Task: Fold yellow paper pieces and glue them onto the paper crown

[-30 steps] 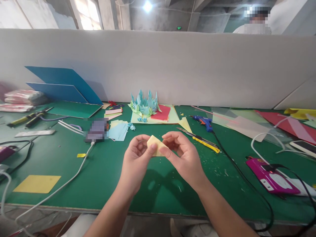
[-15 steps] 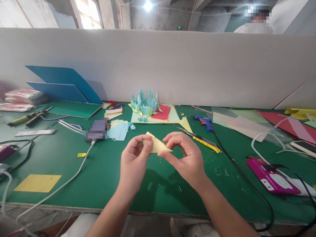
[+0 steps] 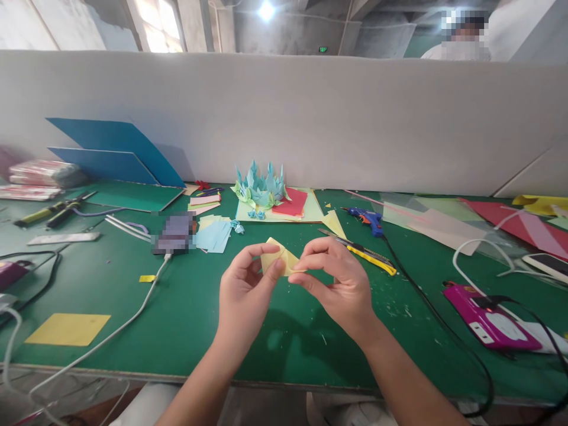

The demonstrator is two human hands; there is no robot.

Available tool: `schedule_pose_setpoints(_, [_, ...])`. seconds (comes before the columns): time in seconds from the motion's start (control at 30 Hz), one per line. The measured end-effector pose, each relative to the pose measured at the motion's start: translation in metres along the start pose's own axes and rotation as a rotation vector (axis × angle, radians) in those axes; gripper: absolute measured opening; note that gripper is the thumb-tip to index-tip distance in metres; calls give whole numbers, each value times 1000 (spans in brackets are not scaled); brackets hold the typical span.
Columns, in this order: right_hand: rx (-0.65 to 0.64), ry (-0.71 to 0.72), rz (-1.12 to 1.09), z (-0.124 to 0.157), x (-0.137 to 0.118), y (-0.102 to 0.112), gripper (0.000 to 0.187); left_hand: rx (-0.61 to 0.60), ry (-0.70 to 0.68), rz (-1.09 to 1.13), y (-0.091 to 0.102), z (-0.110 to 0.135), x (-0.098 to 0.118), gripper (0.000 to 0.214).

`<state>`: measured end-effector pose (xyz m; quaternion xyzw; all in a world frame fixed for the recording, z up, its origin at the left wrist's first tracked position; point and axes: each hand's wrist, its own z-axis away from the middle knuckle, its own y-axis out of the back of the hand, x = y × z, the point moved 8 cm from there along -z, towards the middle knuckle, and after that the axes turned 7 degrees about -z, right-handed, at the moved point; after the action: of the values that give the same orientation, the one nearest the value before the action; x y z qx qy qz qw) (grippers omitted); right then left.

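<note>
A small folded piece of pale yellow paper (image 3: 271, 251) is held up between my two hands, above the near middle of the green table. My left hand (image 3: 249, 284) pinches its left side, thumb on the front face. On the right corner of the paper, the thumb and fingers of my right hand (image 3: 339, 281) are closed in a pinch. Beyond my hands stands a blue and green folded-paper piece (image 3: 261, 186), with red paper (image 3: 290, 203) beside it. A yellow utility knife (image 3: 370, 258) lies behind my right hand, near a blue glue gun (image 3: 366, 220).
A yellow paper sheet (image 3: 68, 329) lies front left, and light blue papers (image 3: 215, 235) sit left of centre. A white cable (image 3: 148, 296) crosses the table's left side. At right are a magenta power strip (image 3: 490, 316) and a black cord (image 3: 426, 302). A white partition (image 3: 284, 118) stands behind.
The right corner of the yellow paper, pointed and free before, is now pinched between my right thumb and fingers. Both hands have shifted slightly to the right.
</note>
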<state>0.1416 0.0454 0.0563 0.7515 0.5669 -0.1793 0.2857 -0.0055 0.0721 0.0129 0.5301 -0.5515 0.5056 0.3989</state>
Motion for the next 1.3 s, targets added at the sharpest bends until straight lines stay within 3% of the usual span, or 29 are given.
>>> schedule_pose_setpoints(0.33, [34,-75,-10,-1,3,0,23,18,-85,-84,-2,4,9,18])
schedule_pose_setpoints(0.53, [35,-50,17,-1,1,0,22,-25,-132,-91,-4,5,10,17])
schedule_pose_setpoints(0.97, [-110,-139,-28,-1,16,-4,19,-61,212,78,-3,-1,-14,38])
schedule_pose_setpoints(1.3, [-193,-283,-143,4,28,-11,16,-128,271,120,-8,0,-17,40])
